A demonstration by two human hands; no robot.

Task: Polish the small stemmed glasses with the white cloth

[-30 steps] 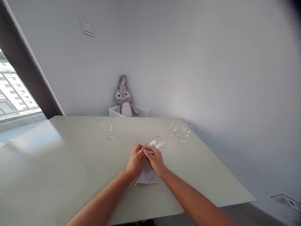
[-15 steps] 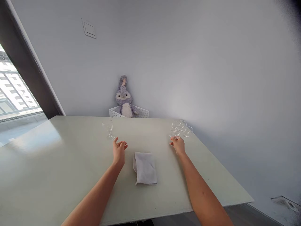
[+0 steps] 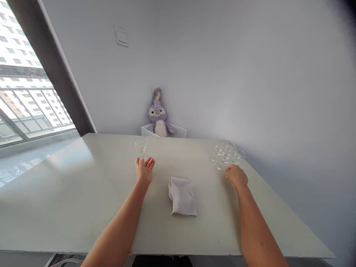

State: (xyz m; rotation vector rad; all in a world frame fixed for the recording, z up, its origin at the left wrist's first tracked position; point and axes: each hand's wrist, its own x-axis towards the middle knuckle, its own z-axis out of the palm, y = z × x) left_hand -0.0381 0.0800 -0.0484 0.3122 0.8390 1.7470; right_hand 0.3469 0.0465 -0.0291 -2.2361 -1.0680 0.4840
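Observation:
On the left, a clear stemmed glass (image 3: 141,147) stands upright, its foot partly hidden behind my left hand (image 3: 144,170). That hand is palm up with the fingers stretched out; whether they touch the glass I cannot tell. Several similar stemmed glasses (image 3: 226,152) stand in a tight group at the right. Just in front of them and to their right is my right hand (image 3: 236,175), back of the hand up, fingers curled in and slightly blurred, with no glass visible in it. A folded light grey cloth (image 3: 183,197) lies between my forearms.
The pale table (image 3: 111,207) has its right edge along the wall. Behind its far edge, a purple plush toy (image 3: 159,118) sits in a white perforated basket (image 3: 179,132). A window (image 3: 30,89) is at the left.
My right hand has come off the nearest glass of the group and shifted right. My left hand has turned palm up, its fingers straighter and nearer the left glass. The view has swung left.

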